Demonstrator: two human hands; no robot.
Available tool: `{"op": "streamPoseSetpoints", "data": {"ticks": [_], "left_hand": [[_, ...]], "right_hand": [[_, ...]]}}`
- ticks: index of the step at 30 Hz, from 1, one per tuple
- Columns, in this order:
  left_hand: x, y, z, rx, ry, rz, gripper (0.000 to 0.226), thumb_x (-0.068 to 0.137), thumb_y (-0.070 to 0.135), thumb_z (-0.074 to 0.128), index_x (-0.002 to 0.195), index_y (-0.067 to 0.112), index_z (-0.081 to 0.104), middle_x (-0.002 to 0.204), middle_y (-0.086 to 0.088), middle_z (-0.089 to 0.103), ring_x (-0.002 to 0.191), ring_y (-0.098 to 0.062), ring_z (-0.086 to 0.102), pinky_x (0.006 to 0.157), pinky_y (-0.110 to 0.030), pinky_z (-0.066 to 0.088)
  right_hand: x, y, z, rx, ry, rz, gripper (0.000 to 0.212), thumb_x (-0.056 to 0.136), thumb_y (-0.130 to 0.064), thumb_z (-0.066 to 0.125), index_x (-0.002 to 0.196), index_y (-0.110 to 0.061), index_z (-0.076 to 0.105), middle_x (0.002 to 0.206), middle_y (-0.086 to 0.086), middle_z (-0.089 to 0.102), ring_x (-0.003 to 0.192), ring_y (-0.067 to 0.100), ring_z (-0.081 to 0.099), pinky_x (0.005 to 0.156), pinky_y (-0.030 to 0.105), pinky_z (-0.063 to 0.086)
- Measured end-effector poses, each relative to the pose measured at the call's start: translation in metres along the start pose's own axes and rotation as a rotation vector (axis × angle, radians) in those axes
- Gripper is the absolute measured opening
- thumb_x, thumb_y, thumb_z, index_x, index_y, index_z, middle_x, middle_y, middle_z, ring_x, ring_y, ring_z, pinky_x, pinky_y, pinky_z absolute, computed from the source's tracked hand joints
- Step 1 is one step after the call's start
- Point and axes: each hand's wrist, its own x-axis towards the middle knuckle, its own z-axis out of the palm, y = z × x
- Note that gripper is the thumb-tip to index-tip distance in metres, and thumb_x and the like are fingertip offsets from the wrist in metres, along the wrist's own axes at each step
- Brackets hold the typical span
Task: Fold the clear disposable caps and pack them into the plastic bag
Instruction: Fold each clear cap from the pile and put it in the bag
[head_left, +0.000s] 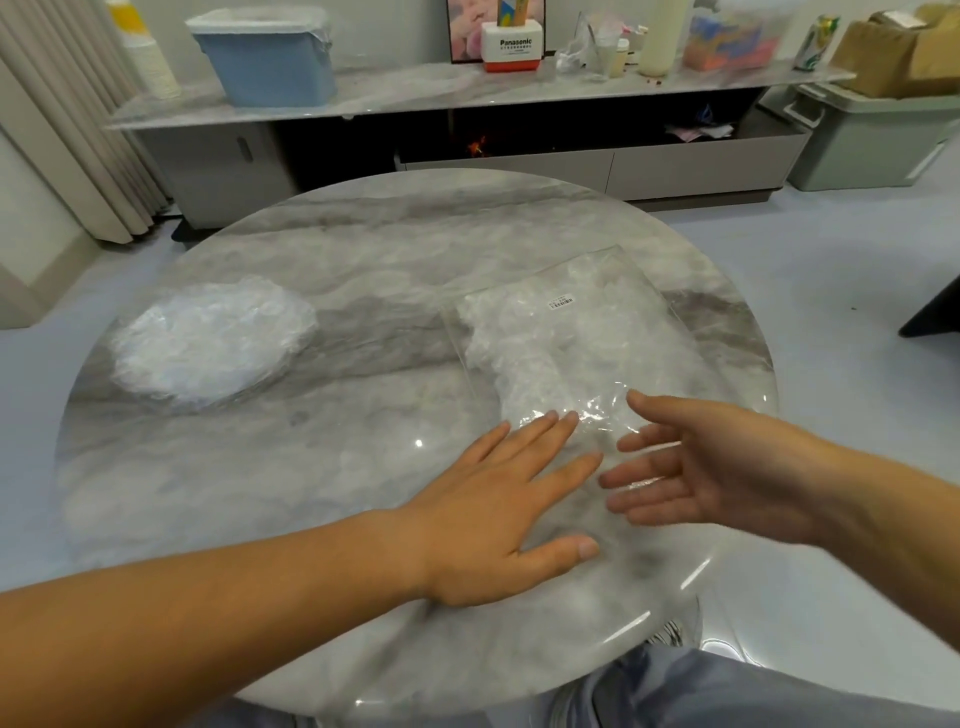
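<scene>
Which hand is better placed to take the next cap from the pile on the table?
Probably the left hand: the pile of caps lies on its side of the table. The right hand hovers open by the bag, farther away.

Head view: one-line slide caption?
Open left hand and right hand at the near end of the cap-filled bag on a marble table; loose cap pile far left.

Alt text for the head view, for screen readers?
Both hands are open at the near end of a partly filled clear plastic bag: the left hand lies flat, the right hand palm-inward beside it. A loose pile of clear caps sits apart at the left of the round marble table.
</scene>
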Motion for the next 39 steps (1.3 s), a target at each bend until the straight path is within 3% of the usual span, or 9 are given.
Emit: {"op": "streamPoseSetpoints", "data": {"ticks": [5,8,13,15,18,20,24,31,39], "left_hand": [[-0.005,-0.007,0.003,-0.035,-0.001,0.044,0.07,0.102,0.063,0.026,0.16,0.04,-0.006,0.164,0.009,-0.03,0.145,-0.001,-0.034,0.125,-0.038,-0.009],[-0.015,-0.021,-0.001,-0.058,0.072,0.028,0.07,0.102,0.063,0.025,0.16,0.037,-0.005,0.165,0.009,-0.025,0.148,-0.002,-0.028,0.126,-0.036,-0.005],[-0.045,-0.075,-0.023,-0.089,0.234,-0.382,0.073,0.098,0.069,0.02,0.161,0.033,0.01,0.169,0.007,-0.01,0.154,-0.008,-0.012,0.127,-0.036,0.002],[-0.061,-0.106,-0.032,-0.079,0.297,-0.579,0.066,0.101,0.06,0.029,0.159,0.029,0.025,0.17,0.0,-0.003,0.156,-0.016,-0.004,0.126,-0.037,0.003],[-0.09,-0.153,-0.037,0.022,0.325,-0.797,0.06,0.104,0.054,0.032,0.155,0.024,0.036,0.17,-0.008,-0.001,0.156,-0.022,-0.004,0.125,-0.037,-0.002],[-0.108,-0.178,-0.036,0.039,0.292,-0.88,0.06,0.104,0.054,0.029,0.154,0.022,0.038,0.169,-0.01,-0.004,0.156,-0.024,-0.007,0.125,-0.039,-0.004],[-0.124,-0.204,-0.037,-0.105,0.316,-0.903,0.059,0.104,0.055,0.032,0.152,0.023,0.041,0.17,-0.006,0.003,0.156,-0.022,0.001,0.125,-0.04,0.002],[-0.135,-0.225,-0.031,-0.145,0.383,-0.938,0.056,0.105,0.052,0.034,0.156,0.028,0.033,0.169,0.004,0.013,0.153,-0.021,0.012,0.121,-0.041,0.007],[-0.132,-0.222,-0.031,-0.151,0.553,-0.892,0.039,0.102,0.044,0.043,0.138,0.03,0.048,0.14,0.009,0.053,0.136,-0.015,0.033,0.108,-0.034,0.016]], "right_hand": [[-0.014,-0.028,-0.014,-0.11,-0.103,-0.028,0.055,0.082,-0.047,0.058,0.094,0.004,0.075,0.087,0.029,0.073,0.079,0.042,0.075,0.054,0.035,0.062],[-0.008,-0.035,0.005,-0.079,-0.129,-0.159,0.048,0.083,-0.044,0.059,0.092,0.001,0.075,0.08,0.025,0.072,0.076,0.039,0.075,0.053,0.032,0.061],[0.021,-0.043,0.06,-0.261,-0.092,-0.324,0.038,0.101,-0.036,0.055,0.105,-0.001,0.07,0.094,0.019,0.076,0.09,0.036,0.075,0.074,0.039,0.062],[0.037,-0.044,0.086,-0.496,-0.06,-0.405,0.034,0.102,-0.035,0.056,0.101,-0.006,0.073,0.095,0.009,0.078,0.093,0.029,0.073,0.081,0.039,0.061],[0.061,-0.046,0.129,-0.881,-0.074,-0.535,0.039,0.1,-0.042,0.056,0.087,-0.007,0.068,0.078,-0.004,0.065,0.073,0.018,0.061,0.071,0.031,0.052],[0.075,-0.046,0.157,-1.085,-0.097,-0.588,0.034,0.1,-0.047,0.053,0.091,-0.019,0.069,0.087,-0.01,0.064,0.082,0.011,0.06,0.077,0.028,0.048],[0.091,-0.045,0.198,-1.312,-0.159,-0.633,0.041,0.099,-0.056,0.048,0.122,-0.027,0.066,0.131,-0.008,0.061,0.119,0.012,0.057,0.097,0.031,0.046],[0.115,-0.032,0.209,-1.498,-0.187,-0.621,0.045,0.1,-0.058,0.044,0.127,-0.026,0.062,0.127,-0.005,0.056,0.116,0.014,0.055,0.099,0.028,0.043],[0.121,-0.029,0.186,-1.555,-0.156,-0.643,0.044,0.101,-0.058,0.042,0.126,-0.027,0.062,0.124,-0.009,0.054,0.11,0.008,0.051,0.098,0.023,0.041]]}}
